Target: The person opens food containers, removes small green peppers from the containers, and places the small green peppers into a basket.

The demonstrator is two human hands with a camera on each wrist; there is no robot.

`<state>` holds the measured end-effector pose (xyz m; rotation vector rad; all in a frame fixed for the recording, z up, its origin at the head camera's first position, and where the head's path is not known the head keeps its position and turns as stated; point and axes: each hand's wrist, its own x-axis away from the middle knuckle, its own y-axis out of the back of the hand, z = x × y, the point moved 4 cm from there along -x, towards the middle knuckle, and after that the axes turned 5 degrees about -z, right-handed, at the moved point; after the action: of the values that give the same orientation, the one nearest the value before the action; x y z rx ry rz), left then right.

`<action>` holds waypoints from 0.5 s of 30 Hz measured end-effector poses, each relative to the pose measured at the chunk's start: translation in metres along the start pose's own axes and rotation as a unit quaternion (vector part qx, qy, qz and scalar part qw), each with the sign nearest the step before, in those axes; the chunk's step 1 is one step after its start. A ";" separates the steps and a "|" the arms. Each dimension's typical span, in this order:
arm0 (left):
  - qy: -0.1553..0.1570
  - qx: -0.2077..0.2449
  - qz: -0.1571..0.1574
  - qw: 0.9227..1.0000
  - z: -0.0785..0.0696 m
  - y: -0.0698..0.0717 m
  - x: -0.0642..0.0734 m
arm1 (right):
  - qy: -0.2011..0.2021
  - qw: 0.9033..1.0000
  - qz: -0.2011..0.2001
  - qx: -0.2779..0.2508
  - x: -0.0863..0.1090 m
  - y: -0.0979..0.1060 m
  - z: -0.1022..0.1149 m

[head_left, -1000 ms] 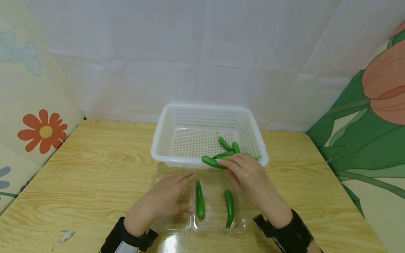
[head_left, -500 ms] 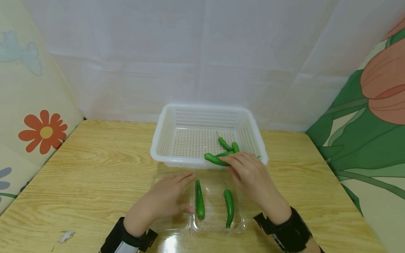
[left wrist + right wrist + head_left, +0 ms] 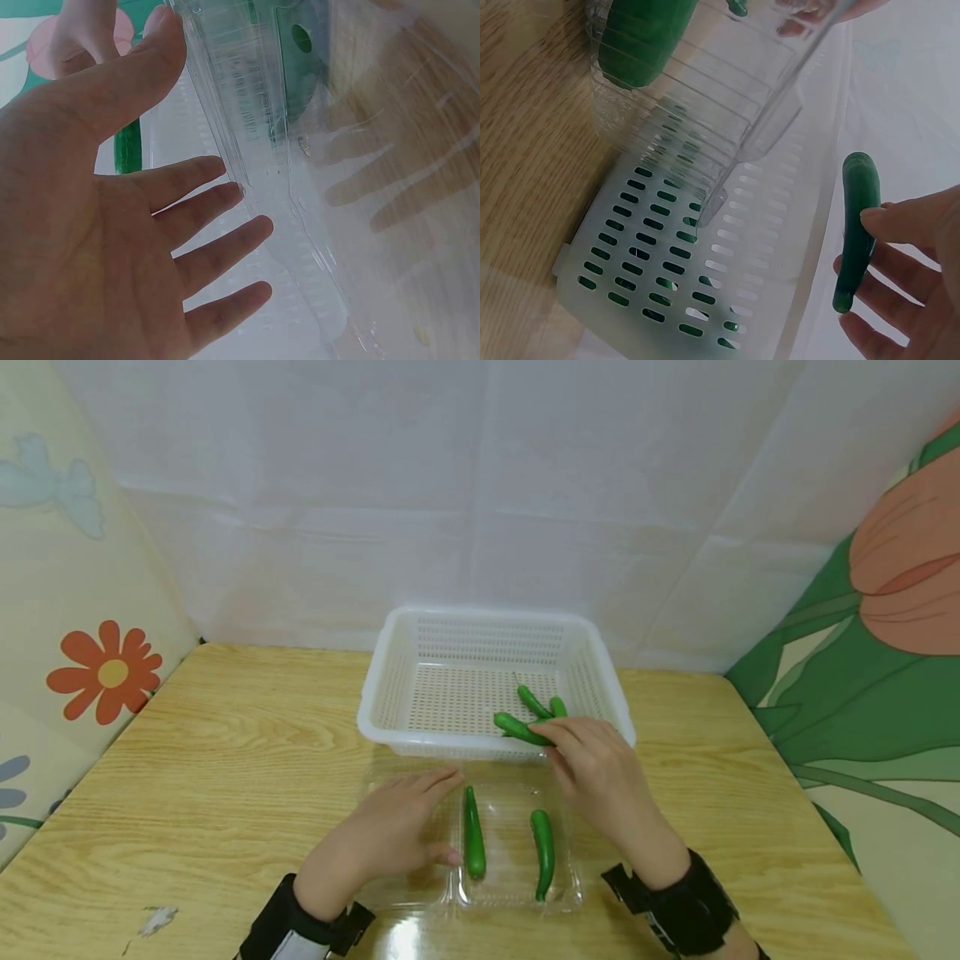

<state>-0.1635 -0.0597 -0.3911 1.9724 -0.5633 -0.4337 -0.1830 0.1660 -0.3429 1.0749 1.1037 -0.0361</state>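
My right hand (image 3: 600, 768) pinches a green chili pepper (image 3: 513, 726) between thumb and fingers, over the front rim of the white basket (image 3: 378, 737). In the right wrist view the held pepper (image 3: 861, 217) points lengthwise past the fingertips. More green peppers (image 3: 532, 702) lie inside the basket, partly hidden by this hand. My left hand (image 3: 393, 822), fingers extended, is at a clear plastic clamshell box (image 3: 510, 893); in the left wrist view its thumb and fingertips are at the box's edge (image 3: 232, 157). Two peppers, one left (image 3: 474, 839) and one right (image 3: 543, 856), lie in the box's right half.
Everything stands on a wood-grain table (image 3: 247, 735). Behind the basket hangs a white cloth (image 3: 337, 527). Flower-printed panels flank the table, with a red flower (image 3: 112, 673) on the left one. A chipped patch (image 3: 157, 920) marks the table's front left.
The right hand has shifted slightly back and to the right with the pepper, from the basket's front edge to just over it. The left hand and the peppers in the box stay put.
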 end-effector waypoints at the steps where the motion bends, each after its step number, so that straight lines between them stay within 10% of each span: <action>1: 0.000 0.001 0.000 1.000 0.000 0.000 0.000 | -0.004 1.000 0.000 0.001 0.000 0.000 0.000; 15: -0.002 -0.001 0.000 1.000 0.001 0.000 0.000 | -0.048 0.999 -0.001 0.021 0.003 -0.003 -0.006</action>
<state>-0.1644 -0.0604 -0.3916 1.9694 -0.5649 -0.4374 -0.1869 0.1704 -0.3471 1.0979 1.0223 -0.1120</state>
